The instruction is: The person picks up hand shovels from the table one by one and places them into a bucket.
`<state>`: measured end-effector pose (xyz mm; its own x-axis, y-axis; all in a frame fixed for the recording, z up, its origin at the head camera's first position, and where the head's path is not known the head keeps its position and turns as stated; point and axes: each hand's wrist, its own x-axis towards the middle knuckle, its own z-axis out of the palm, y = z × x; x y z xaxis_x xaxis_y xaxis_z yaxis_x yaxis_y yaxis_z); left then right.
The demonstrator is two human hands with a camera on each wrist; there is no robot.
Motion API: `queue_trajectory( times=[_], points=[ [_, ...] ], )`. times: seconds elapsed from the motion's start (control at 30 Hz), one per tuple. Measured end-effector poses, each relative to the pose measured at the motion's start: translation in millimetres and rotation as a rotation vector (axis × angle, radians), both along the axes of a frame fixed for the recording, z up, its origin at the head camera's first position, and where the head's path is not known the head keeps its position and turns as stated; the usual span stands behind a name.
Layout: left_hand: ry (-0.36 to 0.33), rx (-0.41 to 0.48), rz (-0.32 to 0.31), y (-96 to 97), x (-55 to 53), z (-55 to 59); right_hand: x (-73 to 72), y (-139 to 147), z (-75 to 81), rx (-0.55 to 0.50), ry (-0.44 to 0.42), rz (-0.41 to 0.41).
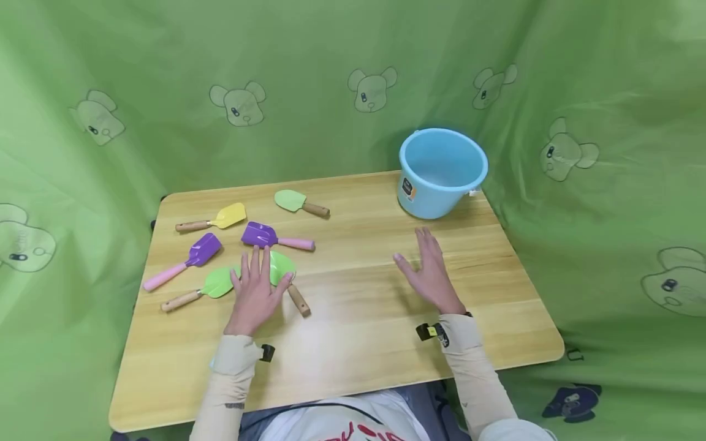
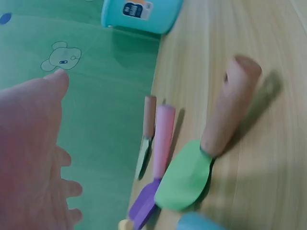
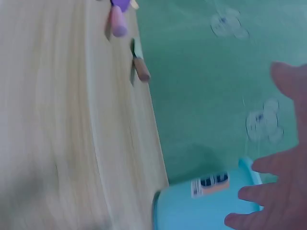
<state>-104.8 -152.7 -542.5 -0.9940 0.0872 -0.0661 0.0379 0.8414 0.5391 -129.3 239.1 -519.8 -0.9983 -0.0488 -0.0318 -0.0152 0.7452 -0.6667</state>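
My left hand [image 1: 255,297], fingers spread and straight, is held above the table among several toy shovels. Just beyond its thumb lies a bright green shovel [image 1: 282,264] with a wooden handle, partly covered by the hand. To its left is another green shovel [image 1: 217,283], also wooden-handled. A purple shovel [image 1: 259,234] with a pink handle lies past the fingertips. On the other side, my right hand [image 1: 431,277] hovers with straight fingers and thumb apart, holding nothing. In front of it stands a light blue bucket [image 1: 423,201], upright; no contact with the hand shows.
Farther left lie a second purple shovel [image 1: 204,249] and a yellow shovel [image 1: 230,215]. A pale green shovel [image 1: 289,200] is near the back edge. The wooden table [image 1: 353,331] has rounded corners. Green curtain [image 1: 309,135] hangs behind and on both sides.
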Motion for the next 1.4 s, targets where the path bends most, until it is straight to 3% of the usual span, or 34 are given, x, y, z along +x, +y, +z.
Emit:
queue_trajectory(
  times=[0.13,0.23,0.37,0.5,0.7,0.9,1.1,1.3,1.4],
  points=[
    [-0.065,0.166,-0.022,9.8,-7.2,-0.4,-8.3,31.6,3.7,-0.182,0.000,-0.148],
    [-0.110,0.289,-0.034,20.4,-17.3,-0.8,-18.5,57.0,5.3,-0.381,0.023,-0.278],
    [-0.183,0.457,-0.003,41.5,-38.0,-2.9,-36.1,87.5,4.0,-0.705,0.020,-0.433],
    [-0.228,0.614,0.037,75.5,-61.8,-5.1,-56.3,113.0,3.3,-0.911,-0.009,-0.538],
    [-0.295,0.742,0.060,136.6,-97.5,-10.2,-92.7,138.2,1.7,-0.900,-0.031,-0.583],
    [-0.307,0.697,-0.003,193.7,-136.5,5.0,-131.1,149.6,4.7,-0.846,-0.019,-0.554],
    [-0.273,0.645,-0.012,245.0,-165.4,12.2,-142.3,147.8,15.6,-0.862,-0.024,-0.480],
    [-0.253,0.772,0.017,279.2,-182.1,26.7,-139.1,143.2,32.7,-0.821,-0.032,-0.385],
    [-0.248,0.823,0.005,293.4,-186.6,32.2,-138.6,146.2,31.8,-0.876,-0.021,-0.362]
  ],
)
